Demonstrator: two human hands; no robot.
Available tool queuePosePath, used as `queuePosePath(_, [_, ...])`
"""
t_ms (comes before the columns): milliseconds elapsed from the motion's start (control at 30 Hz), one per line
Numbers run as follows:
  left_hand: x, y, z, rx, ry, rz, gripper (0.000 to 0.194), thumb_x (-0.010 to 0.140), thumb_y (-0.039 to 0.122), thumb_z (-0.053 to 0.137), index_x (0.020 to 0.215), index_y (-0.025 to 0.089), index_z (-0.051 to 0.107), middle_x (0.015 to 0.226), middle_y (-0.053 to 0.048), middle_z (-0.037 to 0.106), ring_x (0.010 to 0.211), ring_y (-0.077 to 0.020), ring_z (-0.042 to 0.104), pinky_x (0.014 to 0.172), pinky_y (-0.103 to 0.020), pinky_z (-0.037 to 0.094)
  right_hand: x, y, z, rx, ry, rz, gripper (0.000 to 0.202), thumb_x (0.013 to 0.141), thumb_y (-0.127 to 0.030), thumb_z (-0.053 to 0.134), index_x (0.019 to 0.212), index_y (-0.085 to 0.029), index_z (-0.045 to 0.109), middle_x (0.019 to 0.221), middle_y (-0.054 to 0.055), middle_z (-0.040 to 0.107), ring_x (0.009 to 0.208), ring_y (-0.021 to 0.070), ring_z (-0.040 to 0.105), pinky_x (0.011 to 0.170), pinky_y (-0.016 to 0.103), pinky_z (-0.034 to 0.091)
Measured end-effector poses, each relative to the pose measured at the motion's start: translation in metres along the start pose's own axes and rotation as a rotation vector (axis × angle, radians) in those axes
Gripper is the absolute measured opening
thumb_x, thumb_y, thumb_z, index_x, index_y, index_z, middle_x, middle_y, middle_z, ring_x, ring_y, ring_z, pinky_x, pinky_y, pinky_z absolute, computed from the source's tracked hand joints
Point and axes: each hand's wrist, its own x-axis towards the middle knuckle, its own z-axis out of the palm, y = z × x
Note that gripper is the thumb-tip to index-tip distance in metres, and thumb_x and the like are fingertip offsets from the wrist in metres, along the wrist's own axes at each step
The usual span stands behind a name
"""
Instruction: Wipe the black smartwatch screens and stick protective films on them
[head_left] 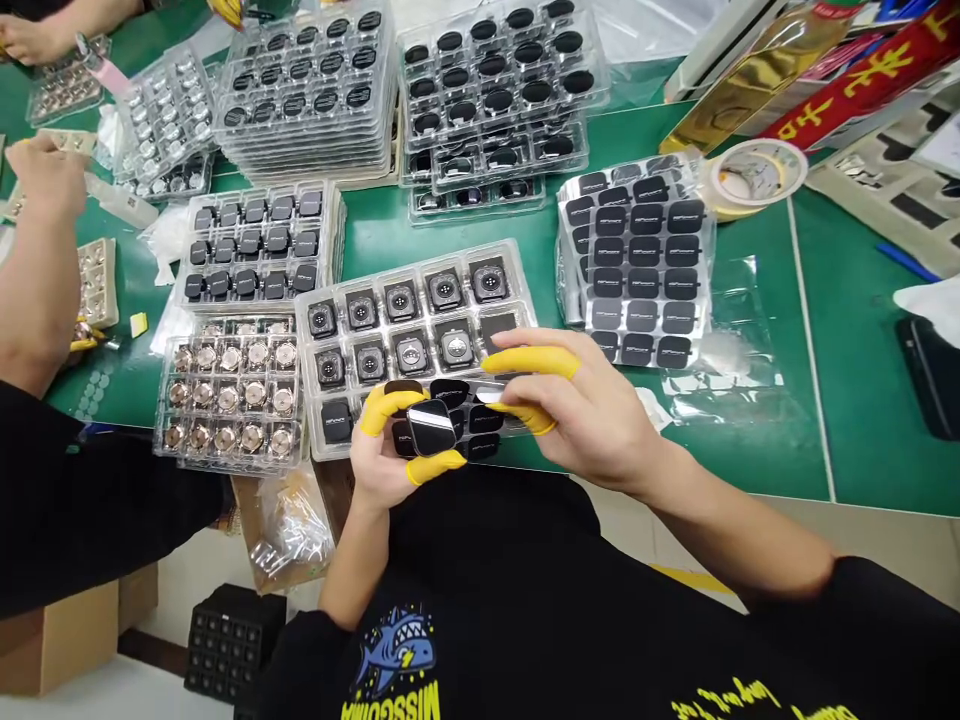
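Note:
Held in my left hand [382,445] is a square smartwatch body [431,428] with a glossy black screen facing up. A sheet of black stickers [484,420] lies beneath the watch body and between my hands; my left fingers hide part of it. My right hand [585,400] pinches a thin, pale, shiny piece [491,395] at the sheet's far right, which looks like a sticker. Yellow finger cots cover several fingertips on both hands. Just behind, a clear tray [360,285] holds watch bodies, most with their round sensor backs upward.
Stacked sticker sheets [645,270] lie right, by a tape roll [757,175] and a bottle [757,75]. Trays of black watch parts [251,240] and rose-gold watch parts [229,395] stand left. Tall tray stacks [307,65] fill the back. A co-worker's arm [37,230] reaches in from the left.

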Motion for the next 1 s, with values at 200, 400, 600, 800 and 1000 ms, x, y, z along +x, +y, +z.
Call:
queuePosePath(200, [0.0013, 0.0014, -0.0001, -0.069, -0.001, -0.074, 0.066, 0.069, 0.058, 0.107, 0.119, 0.024, 0.083, 0.112, -0.007, 0.083, 0.100, -0.0246, 0.082, 0.089, -0.036, 0.068, -0.0048, 0.0049, -0.0012, -0.031, -0.028, -0.151, 0.019, 0.103, -0.004, 0.069, 0.109, -0.023, 0.067, 0.115, 0.012, 0.084, 0.138, 0.0364, 0.075, 0.100, 0.051, 0.061])
queuePosePath(400, [0.0027, 0.0042, -0.0013, 0.037, -0.028, 0.031, 0.066, 0.073, 0.054, 0.107, 0.126, 0.024, 0.080, 0.112, -0.006, 0.083, 0.099, -0.0237, 0.083, 0.087, -0.036, 0.070, -0.0070, 0.0083, -0.0057, 0.163, -0.122, 0.137, 0.022, 0.107, -0.014, 0.069, 0.124, -0.028, 0.066, 0.116, 0.008, 0.082, 0.112, 0.0290, 0.080, 0.094, 0.045, 0.064])
queuePosePath(600, [0.0017, 0.0047, 0.0014, 0.207, -0.028, 0.163, 0.065, 0.076, 0.054, 0.105, 0.128, 0.024, 0.077, 0.109, -0.005, 0.082, 0.096, -0.0239, 0.082, 0.085, -0.037, 0.071, -0.0037, 0.0076, -0.0088, 0.133, -0.144, 0.201, 0.023, 0.107, -0.016, 0.070, 0.128, -0.026, 0.070, 0.110, 0.009, 0.080, 0.099, 0.0271, 0.076, 0.085, 0.041, 0.064])
queuePosePath(800, [-0.0032, 0.0036, 0.0027, 0.211, -0.008, 0.132, 0.070, 0.073, 0.053, 0.107, 0.128, 0.024, 0.077, 0.112, -0.006, 0.083, 0.098, -0.0260, 0.083, 0.087, -0.040, 0.072, 0.0008, 0.0085, -0.0066, 0.037, -0.107, 0.092, 0.015, 0.108, -0.012, 0.068, 0.114, -0.025, 0.069, 0.105, 0.009, 0.080, 0.097, 0.0263, 0.074, 0.085, 0.041, 0.063])
queuePosePath(1000, [-0.0032, 0.0015, 0.0003, 0.129, 0.015, 0.051, 0.067, 0.070, 0.055, 0.108, 0.123, 0.023, 0.080, 0.111, -0.007, 0.083, 0.098, -0.0251, 0.083, 0.087, -0.037, 0.071, -0.0001, 0.0061, -0.0043, 0.098, -0.058, 0.087, 0.016, 0.105, -0.011, 0.069, 0.108, -0.027, 0.069, 0.112, 0.009, 0.079, 0.117, 0.0304, 0.075, 0.094, 0.047, 0.063])
